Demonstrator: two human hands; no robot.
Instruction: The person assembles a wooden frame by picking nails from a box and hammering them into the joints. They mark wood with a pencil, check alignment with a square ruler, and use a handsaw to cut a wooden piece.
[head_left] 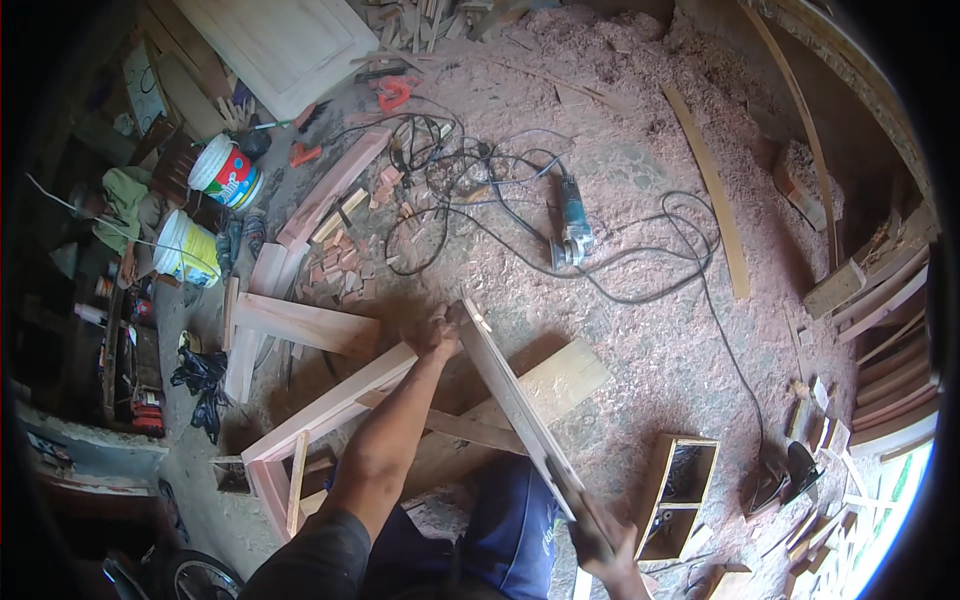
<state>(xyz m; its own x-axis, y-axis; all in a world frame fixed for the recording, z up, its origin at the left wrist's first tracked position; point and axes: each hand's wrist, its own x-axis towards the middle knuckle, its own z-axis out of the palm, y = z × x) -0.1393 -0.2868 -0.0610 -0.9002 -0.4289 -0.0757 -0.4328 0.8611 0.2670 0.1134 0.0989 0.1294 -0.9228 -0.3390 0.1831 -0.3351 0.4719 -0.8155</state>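
Observation:
A pale wooden frame (pixel 335 408) made of joined boards lies in front of my legs. My left hand (pixel 435 332) is closed around the far corner, where one length meets a long board (pixel 515 385) that slants toward my lower right. At the near end of that board, my right hand (pixel 608 562) is closed on a dark, long tool (pixel 582 512) lying along the edge; motion blur hides its exact kind. A thin wooden brace (pixel 445 425) crosses inside the frame. Beneath it all lies a wide plank (pixel 565 380).
An angle grinder (pixel 574 222) with a tangled black cable lies on the shavings-strewn floor ahead. Two paint buckets (pixel 190 248) stand at left, near stacked boards (pixel 270 285) and offcuts (pixel 340 262). A wooden box (pixel 680 495) sits at right. A long strip (pixel 712 190) lies farther off.

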